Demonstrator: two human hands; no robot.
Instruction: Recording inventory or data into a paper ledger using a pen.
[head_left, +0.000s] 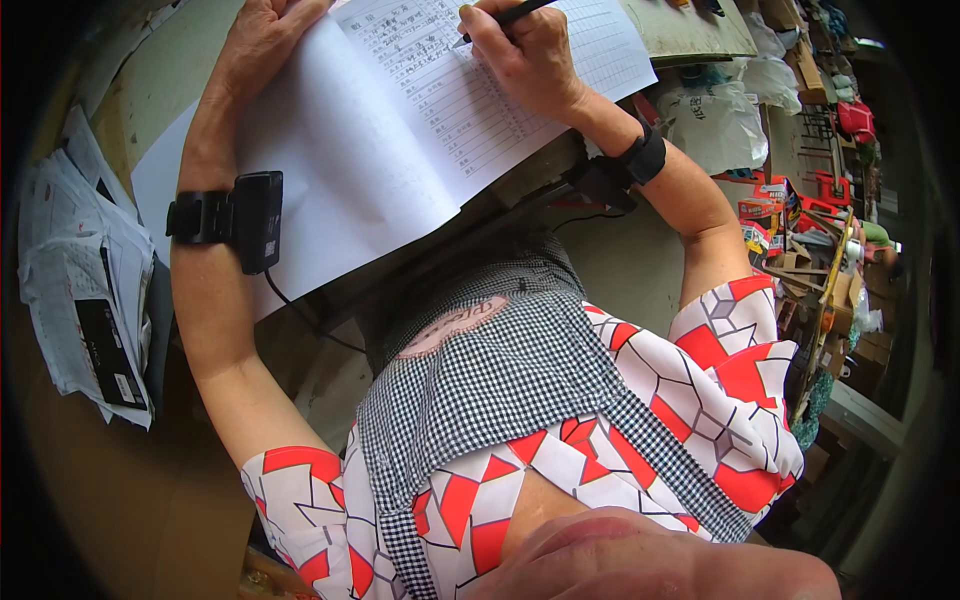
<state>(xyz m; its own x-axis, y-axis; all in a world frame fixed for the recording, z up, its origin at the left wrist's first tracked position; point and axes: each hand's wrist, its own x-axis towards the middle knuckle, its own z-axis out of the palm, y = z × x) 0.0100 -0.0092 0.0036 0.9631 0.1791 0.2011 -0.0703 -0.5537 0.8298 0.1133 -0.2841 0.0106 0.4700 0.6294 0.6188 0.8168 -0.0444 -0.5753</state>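
Head view, pen (508, 15) in right hand (525, 55) grip, tip on notebook (400, 110)

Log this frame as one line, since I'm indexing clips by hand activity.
left hand: flat on open ruled book | right hand: gripping black pen, tip on page | paper stack: left of book

checked apron (500, 370), patterned red-white sleeves (735, 350) (black wristbands (205, 217))
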